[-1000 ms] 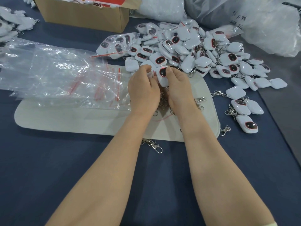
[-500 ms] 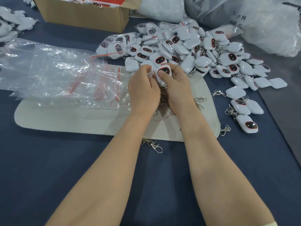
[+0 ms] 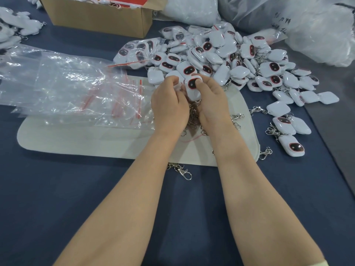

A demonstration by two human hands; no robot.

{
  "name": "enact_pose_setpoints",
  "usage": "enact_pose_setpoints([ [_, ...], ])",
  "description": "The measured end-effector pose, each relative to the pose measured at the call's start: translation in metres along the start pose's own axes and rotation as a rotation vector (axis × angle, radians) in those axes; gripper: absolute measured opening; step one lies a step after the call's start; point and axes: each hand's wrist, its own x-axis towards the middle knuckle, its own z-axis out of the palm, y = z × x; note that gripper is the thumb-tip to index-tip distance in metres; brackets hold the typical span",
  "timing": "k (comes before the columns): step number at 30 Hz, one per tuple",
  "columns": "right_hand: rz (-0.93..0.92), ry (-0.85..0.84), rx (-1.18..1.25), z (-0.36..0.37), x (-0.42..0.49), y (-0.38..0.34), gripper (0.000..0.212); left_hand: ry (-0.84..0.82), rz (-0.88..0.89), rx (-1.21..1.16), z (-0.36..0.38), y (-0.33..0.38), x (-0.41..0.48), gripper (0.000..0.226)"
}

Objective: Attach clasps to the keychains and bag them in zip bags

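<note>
Two hands are meeting over one white keychain [image 3: 193, 87] at the centre of the frame, holding it up just above the far edge of a pale mat [image 3: 76, 141]. The right hand [image 3: 213, 106] is clamping its grip on the keychain, with the thumb pressing on its dark, red-rimmed face. The left hand [image 3: 169, 110] is pinching at the keychain's left edge with curled fingers; whether that grip is also holding a clasp is hidden.

Directly under the palms, a heap of metal clasps [image 3: 192, 117] is lying on the mat. One loose clasp [image 3: 183, 170] is sitting just off the mat's near edge, between the forearms, and another clasp [image 3: 266, 153] is lying at the mat's lower right corner.

Left of the hands, a stack of clear zip bags [image 3: 67, 89] with red strips is spreading over the mat and onto the blue counter [image 3: 57, 198]. Just beyond the fingertips, a big pile of keychains [image 3: 230, 60] is filling the upper middle of the frame, with some bagged keychains [image 3: 138, 51] at its left side. To the right, several keychains with clasps [image 3: 284, 123] are lying apart from the pile.

At the upper left, a cardboard box [image 3: 99, 18] is standing open, and large plastic sacks [image 3: 317, 35] are slumping across the upper right.
</note>
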Motion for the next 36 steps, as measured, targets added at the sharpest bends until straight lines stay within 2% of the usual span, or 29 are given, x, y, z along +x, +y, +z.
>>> enact_pose_setpoints([
  [2, -0.003, -0.034, 0.106, 0.000, -0.002, -0.002, 0.017, -0.002, 0.000, -0.003, 0.000, -0.001, 0.000, 0.033],
  [4, -0.016, -0.060, 0.097, 0.000, -0.006, -0.006, 0.015, -0.004, -0.009, -0.021, 0.000, -0.002, 0.001, 0.032],
  [7, -0.003, -0.002, -0.181, -0.001, -0.007, -0.011, 0.017, 0.047, -0.022, -0.066, -0.003, -0.002, 0.002, 0.031],
  [10, 0.088, 0.042, -0.430, -0.006, -0.007, -0.023, 0.030, 0.116, -0.043, -0.119, -0.006, -0.001, 0.003, 0.033],
  [12, 0.134, -0.074, -0.691, -0.011, -0.008, -0.034, 0.028, 0.149, -0.082, -0.193, -0.008, -0.001, 0.004, 0.033],
  [15, 0.223, -0.402, -1.096, -0.008, -0.011, -0.052, 0.026, 0.218, -0.182, -0.303, -0.012, -0.001, 0.006, 0.034],
  [17, 0.251, -0.544, -1.232, 0.000, -0.012, -0.060, 0.028, 0.268, -0.243, -0.372, -0.016, -0.002, 0.009, 0.032],
  [19, 0.220, -0.581, -1.301, 0.007, -0.010, -0.067, 0.033, 0.312, -0.302, -0.437, -0.020, -0.003, 0.012, 0.031],
  [22, 0.176, -0.566, -1.217, 0.014, -0.004, -0.078, 0.036, 0.352, -0.362, -0.524, -0.024, -0.003, 0.015, 0.032],
  [25, 0.129, -0.523, -0.990, 0.014, -0.003, -0.078, 0.020, 0.360, -0.375, -0.542, -0.026, -0.003, 0.015, 0.029],
  [27, 0.112, -0.408, -0.798, 0.011, -0.005, -0.070, 0.014, 0.362, -0.372, -0.544, -0.025, -0.002, 0.014, 0.029],
  [30, 0.069, -0.235, -0.537, 0.015, -0.007, -0.058, 0.016, 0.355, -0.369, -0.541, -0.024, -0.003, 0.015, 0.029],
  [33, 0.113, -0.241, -0.320, 0.029, -0.009, -0.047, 0.018, 0.347, -0.365, -0.540, -0.024, -0.004, 0.015, 0.030],
  [36, 0.138, -0.219, -0.235, 0.042, -0.010, -0.035, 0.018, 0.331, -0.372, -0.536, -0.023, -0.005, 0.014, 0.025],
])
